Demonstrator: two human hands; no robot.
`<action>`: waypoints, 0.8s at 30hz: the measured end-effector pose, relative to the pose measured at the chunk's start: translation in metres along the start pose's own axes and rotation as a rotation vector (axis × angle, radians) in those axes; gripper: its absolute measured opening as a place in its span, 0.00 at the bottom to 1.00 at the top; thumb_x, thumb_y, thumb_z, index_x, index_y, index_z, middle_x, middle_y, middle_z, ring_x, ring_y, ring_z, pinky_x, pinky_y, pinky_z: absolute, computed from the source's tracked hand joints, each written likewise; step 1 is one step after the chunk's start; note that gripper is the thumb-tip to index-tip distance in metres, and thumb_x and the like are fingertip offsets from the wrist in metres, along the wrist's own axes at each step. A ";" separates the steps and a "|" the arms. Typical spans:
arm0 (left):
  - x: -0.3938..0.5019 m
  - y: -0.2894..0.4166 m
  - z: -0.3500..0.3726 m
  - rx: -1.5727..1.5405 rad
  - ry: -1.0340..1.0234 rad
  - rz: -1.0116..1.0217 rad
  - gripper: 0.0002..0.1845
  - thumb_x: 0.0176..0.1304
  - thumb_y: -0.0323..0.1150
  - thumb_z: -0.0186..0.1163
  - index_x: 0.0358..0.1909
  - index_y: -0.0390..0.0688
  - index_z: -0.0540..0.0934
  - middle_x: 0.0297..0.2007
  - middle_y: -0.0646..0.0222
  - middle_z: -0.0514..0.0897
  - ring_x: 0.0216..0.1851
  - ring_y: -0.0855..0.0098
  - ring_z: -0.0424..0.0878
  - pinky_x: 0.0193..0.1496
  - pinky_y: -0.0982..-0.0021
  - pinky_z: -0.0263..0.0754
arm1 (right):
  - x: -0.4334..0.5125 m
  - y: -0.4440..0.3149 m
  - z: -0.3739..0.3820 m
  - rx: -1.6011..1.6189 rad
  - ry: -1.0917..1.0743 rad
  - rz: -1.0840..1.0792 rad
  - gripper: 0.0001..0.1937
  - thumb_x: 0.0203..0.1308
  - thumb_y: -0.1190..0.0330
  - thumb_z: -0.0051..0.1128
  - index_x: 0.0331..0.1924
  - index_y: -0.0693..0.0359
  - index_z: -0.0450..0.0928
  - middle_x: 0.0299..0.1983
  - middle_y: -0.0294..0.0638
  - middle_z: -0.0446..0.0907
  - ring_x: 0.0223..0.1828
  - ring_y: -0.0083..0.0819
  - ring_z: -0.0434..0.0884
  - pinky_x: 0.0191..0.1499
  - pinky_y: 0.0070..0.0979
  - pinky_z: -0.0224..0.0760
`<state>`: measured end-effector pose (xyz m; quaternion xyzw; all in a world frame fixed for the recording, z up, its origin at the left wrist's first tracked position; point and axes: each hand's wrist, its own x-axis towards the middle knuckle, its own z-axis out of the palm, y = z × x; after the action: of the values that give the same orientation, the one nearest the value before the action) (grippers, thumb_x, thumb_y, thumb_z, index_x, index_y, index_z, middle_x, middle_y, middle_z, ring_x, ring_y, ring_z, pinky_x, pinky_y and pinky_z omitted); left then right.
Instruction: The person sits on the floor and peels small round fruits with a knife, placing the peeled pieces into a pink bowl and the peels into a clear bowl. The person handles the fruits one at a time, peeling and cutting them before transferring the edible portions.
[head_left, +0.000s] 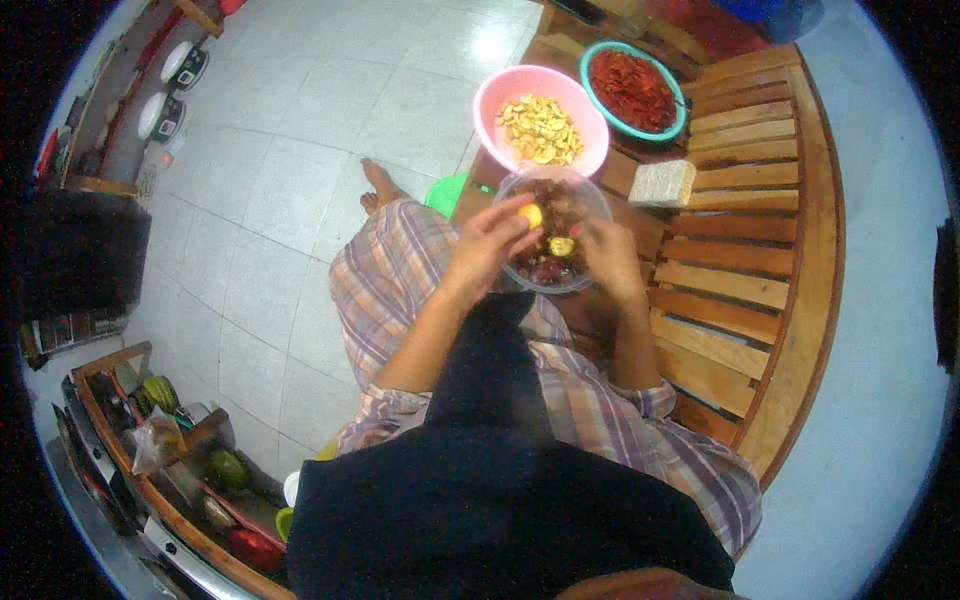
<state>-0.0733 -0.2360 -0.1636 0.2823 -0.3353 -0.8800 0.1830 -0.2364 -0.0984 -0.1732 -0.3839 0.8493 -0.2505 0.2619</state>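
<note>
My left hand (487, 244) holds a small round yellow piece of food (531, 217) at its fingertips, above a clear plastic bowl (598, 196). Dark reddish-brown pieces, perhaps peelings, fill much of that bowl. A second yellow piece (562, 247) shows between the hands; whether it lies in the bowl or touches my fingers is unclear. Over the bowl's right side, my right hand (613, 259) is curled and blurred, so what its fingers hold cannot be made out. Just beyond, a pink basin (487, 124) contains many pale yellow slices (540, 129).
A turquoise-rimmed basin (681, 120) of red chillies (634, 90) stands on the slatted wooden bench (720, 330). Near it lies a pale rectangular block (662, 184). Something bright green (445, 195) sits beside the bench. Wooden shelving (112, 420) with household goods is at lower left.
</note>
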 end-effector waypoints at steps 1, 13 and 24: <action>-0.001 0.001 0.000 0.022 0.005 0.025 0.20 0.64 0.27 0.58 0.58 0.35 0.73 0.51 0.59 0.76 0.50 0.69 0.78 0.53 0.71 0.78 | 0.000 0.000 0.000 -0.005 -0.005 0.031 0.21 0.59 0.64 0.56 0.56 0.60 0.74 0.43 0.55 0.81 0.42 0.48 0.82 0.44 0.37 0.73; -0.005 0.008 0.002 0.143 0.099 0.126 0.19 0.59 0.26 0.64 0.52 0.34 0.75 0.42 0.60 0.83 0.42 0.72 0.82 0.48 0.73 0.77 | -0.015 -0.067 0.003 0.459 -0.057 -0.379 0.22 0.70 0.66 0.38 0.67 0.58 0.62 0.46 0.54 0.80 0.50 0.48 0.79 0.52 0.41 0.68; -0.007 0.018 -0.016 0.231 0.023 0.125 0.11 0.57 0.25 0.65 0.40 0.35 0.77 0.35 0.61 0.84 0.35 0.72 0.83 0.42 0.73 0.78 | -0.019 -0.082 0.007 0.358 -0.030 -0.367 0.21 0.69 0.67 0.37 0.64 0.58 0.62 0.41 0.60 0.79 0.44 0.60 0.78 0.47 0.48 0.68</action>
<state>-0.0555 -0.2534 -0.1583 0.2901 -0.4492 -0.8191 0.2078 -0.1783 -0.1325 -0.1222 -0.4831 0.7035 -0.4343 0.2884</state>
